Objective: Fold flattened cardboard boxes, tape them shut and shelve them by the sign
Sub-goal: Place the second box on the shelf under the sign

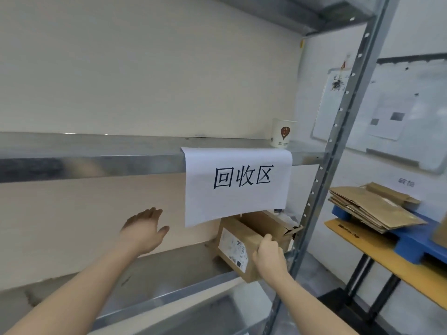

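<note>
Cardboard box (242, 240) on shelf (169, 269); R hand (269, 257) fingers (267, 238) clamped on edge; L hand (142, 230) lifted, fingers straight.

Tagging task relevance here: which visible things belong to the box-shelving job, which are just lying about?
Job: cardboard box on the lower shelf, gripped by the right hand; paper sign above it; left hand, open and free; flattened cardboard stack, probably supply.
Lying about: paper cup on the upper shelf; whiteboard; blue pallet under the stack.
</note>
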`<state>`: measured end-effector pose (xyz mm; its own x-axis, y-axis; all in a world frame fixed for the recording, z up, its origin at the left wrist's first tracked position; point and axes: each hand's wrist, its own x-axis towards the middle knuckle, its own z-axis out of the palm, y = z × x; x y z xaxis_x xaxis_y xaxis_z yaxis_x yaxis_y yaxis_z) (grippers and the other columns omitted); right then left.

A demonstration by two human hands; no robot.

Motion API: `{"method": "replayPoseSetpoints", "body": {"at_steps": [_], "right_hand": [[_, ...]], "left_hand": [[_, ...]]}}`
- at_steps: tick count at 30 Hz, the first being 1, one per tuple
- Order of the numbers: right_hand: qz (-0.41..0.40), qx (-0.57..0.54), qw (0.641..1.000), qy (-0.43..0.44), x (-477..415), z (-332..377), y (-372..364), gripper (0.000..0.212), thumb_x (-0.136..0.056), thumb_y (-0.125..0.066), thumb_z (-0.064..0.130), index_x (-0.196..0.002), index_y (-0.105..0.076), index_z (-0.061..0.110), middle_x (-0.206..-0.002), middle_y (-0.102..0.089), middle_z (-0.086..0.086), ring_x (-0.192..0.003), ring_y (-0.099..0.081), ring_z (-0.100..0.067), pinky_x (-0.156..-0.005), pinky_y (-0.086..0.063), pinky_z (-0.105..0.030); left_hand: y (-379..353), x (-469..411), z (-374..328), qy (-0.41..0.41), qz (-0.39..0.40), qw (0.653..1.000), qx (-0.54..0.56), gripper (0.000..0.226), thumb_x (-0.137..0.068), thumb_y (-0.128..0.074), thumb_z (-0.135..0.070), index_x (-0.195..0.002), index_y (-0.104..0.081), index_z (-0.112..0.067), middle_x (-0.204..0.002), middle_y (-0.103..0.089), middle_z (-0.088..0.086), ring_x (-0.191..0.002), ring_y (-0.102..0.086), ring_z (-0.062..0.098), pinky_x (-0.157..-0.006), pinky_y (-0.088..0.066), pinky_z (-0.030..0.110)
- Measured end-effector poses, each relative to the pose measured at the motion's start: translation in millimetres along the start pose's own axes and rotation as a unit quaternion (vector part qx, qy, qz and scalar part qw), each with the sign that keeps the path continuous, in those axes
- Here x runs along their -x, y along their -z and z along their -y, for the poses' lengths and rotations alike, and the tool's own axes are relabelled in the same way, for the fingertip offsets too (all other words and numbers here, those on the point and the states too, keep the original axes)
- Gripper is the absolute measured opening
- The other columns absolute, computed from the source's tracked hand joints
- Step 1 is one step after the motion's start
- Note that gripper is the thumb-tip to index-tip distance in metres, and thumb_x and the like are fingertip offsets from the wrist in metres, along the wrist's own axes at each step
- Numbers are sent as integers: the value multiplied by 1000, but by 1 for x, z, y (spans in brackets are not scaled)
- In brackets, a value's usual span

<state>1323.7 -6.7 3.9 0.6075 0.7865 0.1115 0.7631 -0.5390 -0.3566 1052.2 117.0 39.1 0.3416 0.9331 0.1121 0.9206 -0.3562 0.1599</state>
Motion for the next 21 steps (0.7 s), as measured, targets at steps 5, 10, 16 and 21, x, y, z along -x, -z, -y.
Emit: {"method": "replayPoseSetpoints", "body": {"at_steps": [5,10,16,21], "right_hand": [[79,-21,997,11,-29,-16,-13,64,-96,-53,17,-144,-16,-3,-132,-54,-14,-121,-54,-29,-93,-48,-34],[150,-29,988,37,-42,-24,-12,62,-94,-57,21,-138,-18,3,-136,-48,-16,-122,-53,-30,-91,-46,-32],[181,92,972,121,-49,-17,-2,62,-94,-56,24,-142,-23,4,-133,-53,-11,-119,-55,-29,-85,-48,-34],[143,135,927,319,-41,11,19,49,-95,-52,32,-136,-37,10,-124,-56,-12,-112,-57,-32,-83,-48,-37]], "left_hand": [[-7,-31,-40,12,32,999,12,50,-96,-41,-43,-140,-38,-18,-137,-48,3,-121,-49,25,-92,-42,32],[-5,-35,-52,25,35,999,-20,39,-93,-47,-32,-129,-46,-17,-119,-54,4,-105,-54,25,-75,-41,28],[1,-22,-61,82,16,996,-9,37,-93,-45,-37,-124,-46,-17,-114,-56,2,-94,-54,24,-75,-43,29],[5,13,-57,109,6,993,-38,59,-98,-40,-47,-149,-26,-20,-154,-31,3,-135,-38,27,-106,-34,38]]}}
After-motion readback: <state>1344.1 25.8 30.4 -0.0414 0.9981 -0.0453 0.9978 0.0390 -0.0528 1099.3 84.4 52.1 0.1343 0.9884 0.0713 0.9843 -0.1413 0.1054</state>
